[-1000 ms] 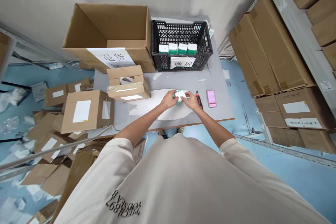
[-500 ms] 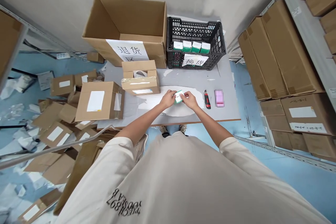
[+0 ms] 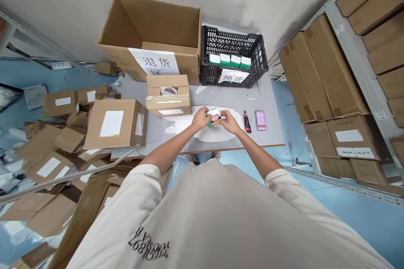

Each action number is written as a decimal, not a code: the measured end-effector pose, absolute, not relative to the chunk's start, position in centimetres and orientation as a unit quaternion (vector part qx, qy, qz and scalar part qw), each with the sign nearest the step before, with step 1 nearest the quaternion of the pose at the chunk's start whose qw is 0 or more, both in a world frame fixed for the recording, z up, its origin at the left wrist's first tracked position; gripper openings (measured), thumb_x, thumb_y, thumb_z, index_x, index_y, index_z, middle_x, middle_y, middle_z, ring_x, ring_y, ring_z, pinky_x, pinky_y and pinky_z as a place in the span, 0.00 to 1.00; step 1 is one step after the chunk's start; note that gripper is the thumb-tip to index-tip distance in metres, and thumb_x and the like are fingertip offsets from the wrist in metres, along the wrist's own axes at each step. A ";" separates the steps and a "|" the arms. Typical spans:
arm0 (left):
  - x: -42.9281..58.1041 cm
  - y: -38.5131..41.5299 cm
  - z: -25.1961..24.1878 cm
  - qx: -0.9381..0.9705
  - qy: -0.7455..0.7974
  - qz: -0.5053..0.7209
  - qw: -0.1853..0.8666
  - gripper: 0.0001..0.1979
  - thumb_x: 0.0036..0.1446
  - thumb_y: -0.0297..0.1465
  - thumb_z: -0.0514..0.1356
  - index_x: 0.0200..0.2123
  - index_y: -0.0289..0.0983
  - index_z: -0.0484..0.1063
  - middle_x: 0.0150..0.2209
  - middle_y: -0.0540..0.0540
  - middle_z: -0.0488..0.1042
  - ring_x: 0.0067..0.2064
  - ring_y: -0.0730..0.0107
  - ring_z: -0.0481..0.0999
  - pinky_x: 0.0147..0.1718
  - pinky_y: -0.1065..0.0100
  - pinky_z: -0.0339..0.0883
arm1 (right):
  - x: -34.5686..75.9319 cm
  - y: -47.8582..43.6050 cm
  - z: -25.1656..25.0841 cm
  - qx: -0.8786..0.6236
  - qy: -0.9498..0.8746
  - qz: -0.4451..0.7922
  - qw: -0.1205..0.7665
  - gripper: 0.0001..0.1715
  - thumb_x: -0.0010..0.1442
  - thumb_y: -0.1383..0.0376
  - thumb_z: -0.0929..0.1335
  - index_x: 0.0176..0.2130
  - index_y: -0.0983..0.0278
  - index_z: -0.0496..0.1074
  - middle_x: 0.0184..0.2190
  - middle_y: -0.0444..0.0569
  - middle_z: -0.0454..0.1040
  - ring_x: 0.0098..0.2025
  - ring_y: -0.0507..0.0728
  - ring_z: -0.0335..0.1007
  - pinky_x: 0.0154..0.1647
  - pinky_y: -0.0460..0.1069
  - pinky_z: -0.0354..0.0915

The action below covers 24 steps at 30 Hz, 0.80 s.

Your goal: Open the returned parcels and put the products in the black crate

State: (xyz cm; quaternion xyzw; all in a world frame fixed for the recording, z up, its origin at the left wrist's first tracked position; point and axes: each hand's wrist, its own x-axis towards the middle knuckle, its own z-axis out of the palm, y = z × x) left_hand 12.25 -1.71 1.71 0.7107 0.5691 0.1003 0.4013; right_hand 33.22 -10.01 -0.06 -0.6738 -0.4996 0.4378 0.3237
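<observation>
A small green-and-white box [image 3: 210, 124] is held between my two hands above the table. Its top is open, and something pink shows inside. My left hand [image 3: 201, 118] is closed around the box's left side. On the right, my right hand [image 3: 229, 122] pinches the box's edge by a flap. To the right of my right hand lie a red-and-black box cutter [image 3: 247, 122] and a phone with a pink screen [image 3: 261, 120]. An opened small carton [image 3: 168, 105] stands to the left of my left hand.
At the back stand a large open carton [image 3: 186, 65] with a paper sign and a black plastic crate [image 3: 235, 80] holding several green-and-white boxes. A closed carton [image 3: 126, 124] sits at the table's left. Loose cartons [image 3: 52, 138] litter the floor; shelves of cartons [image 3: 341, 80] line the right.
The small box was closed before; now its top is open and pink contents show. My hands stay on it. The whole view has shifted slightly.
</observation>
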 end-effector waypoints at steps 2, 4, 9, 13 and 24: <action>12.3 -1.8 1.7 0.721 0.555 0.107 0.401 0.13 0.69 0.29 0.64 0.55 0.43 0.76 0.60 0.40 0.81 0.54 0.52 0.83 0.59 0.55 0.74 | 33.3 -10.3 -0.2 -0.665 -0.543 0.405 0.313 0.27 0.60 0.62 0.68 0.59 0.57 0.73 0.59 0.54 0.81 0.49 0.61 0.82 0.58 0.61 0.80; 12.3 -1.9 1.7 0.732 0.540 0.110 0.402 0.13 0.69 0.31 0.65 0.55 0.43 0.75 0.61 0.39 0.80 0.53 0.51 0.83 0.58 0.54 0.74 | 33.3 -10.5 -0.2 -0.649 -0.595 0.368 0.299 0.22 0.64 0.62 0.66 0.56 0.58 0.76 0.60 0.55 0.81 0.52 0.63 0.82 0.59 0.62 0.80; 12.6 -1.9 1.4 0.740 0.533 0.121 0.393 0.14 0.66 0.33 0.69 0.51 0.44 0.71 0.57 0.39 0.79 0.49 0.49 0.82 0.53 0.52 0.75 | 33.4 -10.9 0.0 -0.619 -0.689 0.280 0.252 0.26 0.69 0.65 0.64 0.60 0.60 0.81 0.67 0.61 0.79 0.69 0.67 0.77 0.72 0.65 0.75; 12.0 -1.6 0.8 0.734 0.519 0.156 0.409 0.15 0.61 0.27 0.67 0.47 0.45 0.66 0.52 0.42 0.78 0.46 0.53 0.81 0.51 0.54 0.76 | 33.5 -11.2 0.3 -0.623 -0.709 0.249 0.216 0.34 0.73 0.64 0.63 0.73 0.62 0.74 0.72 0.61 0.76 0.71 0.69 0.76 0.72 0.65 0.75; 10.2 -1.6 -0.4 0.662 0.488 0.233 0.519 0.14 0.61 0.32 0.71 0.42 0.44 0.67 0.44 0.50 0.82 0.43 0.60 0.87 0.47 0.59 0.79 | 33.7 -10.2 -0.1 -0.641 -0.701 0.222 0.220 0.16 0.74 0.58 0.68 0.53 0.58 0.83 0.71 0.61 0.76 0.70 0.71 0.76 0.65 0.67 0.79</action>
